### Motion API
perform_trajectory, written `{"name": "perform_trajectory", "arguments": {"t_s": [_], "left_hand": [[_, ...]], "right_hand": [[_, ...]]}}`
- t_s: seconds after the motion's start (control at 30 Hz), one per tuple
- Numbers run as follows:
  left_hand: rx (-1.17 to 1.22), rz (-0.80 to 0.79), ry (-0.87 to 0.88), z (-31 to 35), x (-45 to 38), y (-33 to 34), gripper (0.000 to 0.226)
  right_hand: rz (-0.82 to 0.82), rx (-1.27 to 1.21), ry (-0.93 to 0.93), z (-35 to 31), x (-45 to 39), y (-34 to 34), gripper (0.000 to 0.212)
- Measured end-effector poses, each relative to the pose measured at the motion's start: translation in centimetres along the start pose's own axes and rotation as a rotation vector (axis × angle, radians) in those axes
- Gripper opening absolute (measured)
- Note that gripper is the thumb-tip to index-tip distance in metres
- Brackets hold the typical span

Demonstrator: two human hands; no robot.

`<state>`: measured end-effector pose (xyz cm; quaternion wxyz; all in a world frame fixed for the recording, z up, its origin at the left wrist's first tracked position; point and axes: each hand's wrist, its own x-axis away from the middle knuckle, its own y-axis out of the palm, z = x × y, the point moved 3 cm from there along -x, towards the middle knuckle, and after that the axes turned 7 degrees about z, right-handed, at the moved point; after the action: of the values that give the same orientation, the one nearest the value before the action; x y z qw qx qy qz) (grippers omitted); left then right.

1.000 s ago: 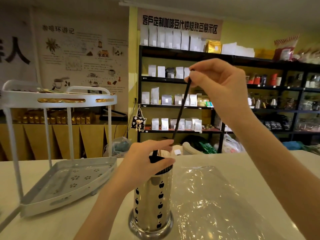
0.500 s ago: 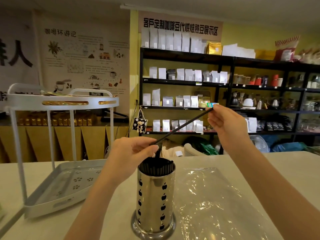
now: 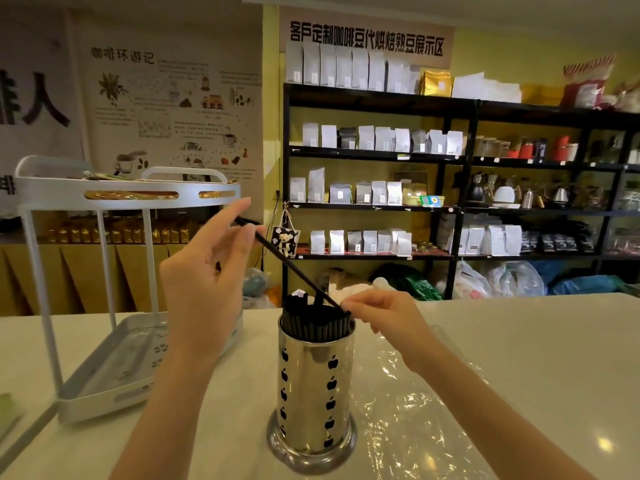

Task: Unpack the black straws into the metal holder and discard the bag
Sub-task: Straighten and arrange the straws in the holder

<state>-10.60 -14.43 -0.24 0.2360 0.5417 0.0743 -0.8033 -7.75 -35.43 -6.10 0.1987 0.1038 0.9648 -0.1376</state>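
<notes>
White tiered rack (image 3: 114, 355) sits at the tabletop's left edge. Left hand (image 3: 204, 271) pinches one black straw (image 3: 291, 265) high; right hand (image 3: 384, 313) pinches its lower end over the metal holder (image 3: 315, 386), probably steering it among the packed straws (image 3: 317, 323). Clear bag (image 3: 426, 403) lies flat, rightward, awaiting disposal.

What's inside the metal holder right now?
The metal holder is packed with upright black straws, only their tops showing above the rim. Its wall hides their lower lengths and the bottom.
</notes>
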Motion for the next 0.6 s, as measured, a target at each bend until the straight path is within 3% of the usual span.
{"name": "perform_trajectory", "arguments": {"t_s": [0.3,0.6], "left_hand": [[-0.097,-0.363,0.037,-0.5,1.5,2.6,0.036],[-0.278,-0.573,-0.014,-1.9,3.1,4.2,0.027]], "right_hand": [[-0.059,0.021,-0.101,-0.2,1.1,-0.4,0.022],[0.019,0.28,-0.43,-0.2,2.3,-0.4,0.018]]}}
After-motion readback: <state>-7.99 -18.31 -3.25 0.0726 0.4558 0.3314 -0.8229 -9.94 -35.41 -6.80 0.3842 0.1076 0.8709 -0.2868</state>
